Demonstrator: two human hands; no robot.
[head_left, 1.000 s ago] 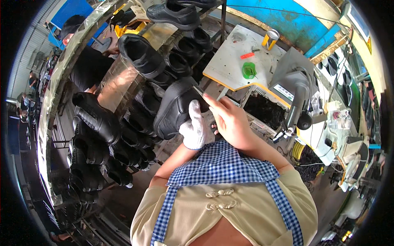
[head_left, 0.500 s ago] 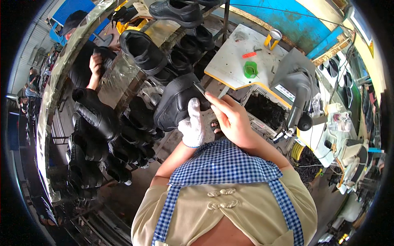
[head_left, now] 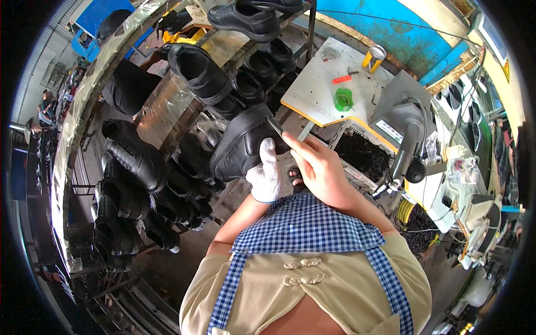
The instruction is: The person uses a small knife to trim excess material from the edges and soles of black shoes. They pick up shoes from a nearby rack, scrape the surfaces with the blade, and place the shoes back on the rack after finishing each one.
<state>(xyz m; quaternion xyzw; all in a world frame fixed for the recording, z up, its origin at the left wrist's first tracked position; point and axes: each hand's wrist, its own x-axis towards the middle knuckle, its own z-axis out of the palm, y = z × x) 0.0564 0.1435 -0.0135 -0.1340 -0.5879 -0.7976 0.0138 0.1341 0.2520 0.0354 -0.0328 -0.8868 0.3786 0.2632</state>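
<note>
A black shoe (head_left: 241, 142) is held up in front of me, tilted, by my left hand (head_left: 264, 177). That hand wears a white knit glove, its thumb pressed on the shoe and its other fingers hidden behind it. My right hand (head_left: 319, 164) is bare and pinches a thin, flat, dark metal blade (head_left: 274, 124), index finger stretched along it. The blade's tip rests at the shoe's upper edge; whether it cuts in I cannot tell.
Black shoes fill the rack (head_left: 151, 124) at left. A white table (head_left: 312, 92) ahead right bears a green tape roll (head_left: 343, 100), a red piece (head_left: 341, 80), a yellow can (head_left: 373, 58) and a grey machine (head_left: 405, 111). Below, a crate (head_left: 363, 153) holds black scraps. Another person (head_left: 129, 86) bends beyond the rack.
The view has shifted slightly. My hands keep their hold on the shoe and blade, with little visible movement. Beyond the rack, the other person's raised hand has gone from its earlier place.
</note>
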